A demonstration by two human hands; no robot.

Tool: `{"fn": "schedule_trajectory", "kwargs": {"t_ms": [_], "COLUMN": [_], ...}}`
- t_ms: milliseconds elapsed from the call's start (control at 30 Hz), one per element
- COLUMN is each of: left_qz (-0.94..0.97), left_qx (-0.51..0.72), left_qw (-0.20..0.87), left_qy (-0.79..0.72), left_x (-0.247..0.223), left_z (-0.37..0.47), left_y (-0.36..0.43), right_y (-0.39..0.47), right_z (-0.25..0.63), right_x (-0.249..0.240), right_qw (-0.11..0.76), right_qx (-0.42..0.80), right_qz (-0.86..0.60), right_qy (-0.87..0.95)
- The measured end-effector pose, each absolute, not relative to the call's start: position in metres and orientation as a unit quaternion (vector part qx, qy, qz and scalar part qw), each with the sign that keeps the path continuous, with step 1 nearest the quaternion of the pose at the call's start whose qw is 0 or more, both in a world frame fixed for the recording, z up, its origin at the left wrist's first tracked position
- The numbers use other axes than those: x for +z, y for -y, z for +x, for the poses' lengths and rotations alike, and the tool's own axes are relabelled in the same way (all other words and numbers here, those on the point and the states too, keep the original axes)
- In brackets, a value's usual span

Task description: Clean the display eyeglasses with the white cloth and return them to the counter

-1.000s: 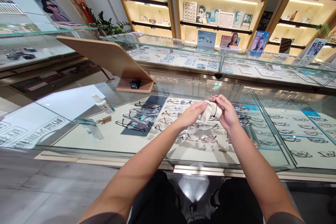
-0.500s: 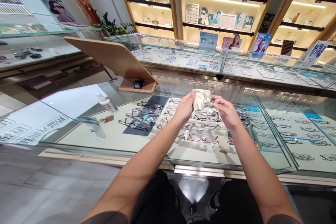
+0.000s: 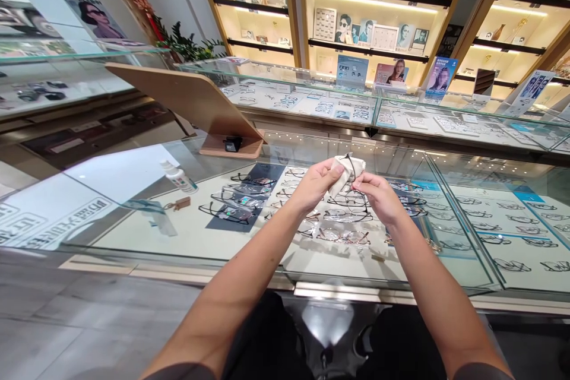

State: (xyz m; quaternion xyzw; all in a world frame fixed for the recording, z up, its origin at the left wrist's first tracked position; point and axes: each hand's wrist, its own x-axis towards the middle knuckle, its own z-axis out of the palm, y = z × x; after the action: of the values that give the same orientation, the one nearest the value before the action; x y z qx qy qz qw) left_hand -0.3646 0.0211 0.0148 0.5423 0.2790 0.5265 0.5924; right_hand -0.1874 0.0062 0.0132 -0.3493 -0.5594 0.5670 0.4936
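Above the glass counter, my left hand [image 3: 321, 183] is closed on a pale cleaning cloth [image 3: 341, 183], thumb on top. The cloth is folded about a pair of dark-framed eyeglasses [image 3: 350, 165], and part of the rim shows against it. My right hand [image 3: 376, 191] pinches the glasses between thumb and fingertips at their lower right side. Much of the lenses is hidden by the cloth and fingers. Beneath my hands, rows of eyeglasses [image 3: 345, 236] lie inside the display case.
On the counter [image 3: 133, 237] to the left stand a white spray bottle [image 3: 178, 177] and a tilted wooden-backed mirror [image 3: 178, 92]. A small black box [image 3: 232, 143] sits on the mirror's base. A brown tag [image 3: 181, 203] lies near the bottle. Another glass showcase [image 3: 307, 80] runs behind.
The glasses have turned, and the cloth now wraps around the rim where a clear lens showed before. My right hand has shifted slightly left and down.
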Motion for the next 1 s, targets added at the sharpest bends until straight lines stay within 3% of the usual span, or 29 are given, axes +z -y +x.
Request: {"fn": "schedule_trajectory", "kwargs": {"t_ms": [433,667,1000], "left_qz": [0.554,0.563,0.541], "left_qx": [0.581,0.518,0.56], "left_qw": [0.506,0.587,0.565], "left_qy": [-0.315,-0.263,-0.273], "left_x": [0.018,0.018,0.019], "left_z": [-0.36,-0.373,-0.366], "left_y": [-0.008,-0.018,-0.013], "right_y": [0.008,0.005,0.007], "right_z": [-0.203,-0.192,-0.2], "right_x": [0.011,0.017,0.012], "right_qw": [0.429,0.479,0.456], "right_qx": [0.611,0.588,0.634], "right_qz": [-0.292,-0.302,-0.291], "right_qy": [0.598,0.578,0.553]}}
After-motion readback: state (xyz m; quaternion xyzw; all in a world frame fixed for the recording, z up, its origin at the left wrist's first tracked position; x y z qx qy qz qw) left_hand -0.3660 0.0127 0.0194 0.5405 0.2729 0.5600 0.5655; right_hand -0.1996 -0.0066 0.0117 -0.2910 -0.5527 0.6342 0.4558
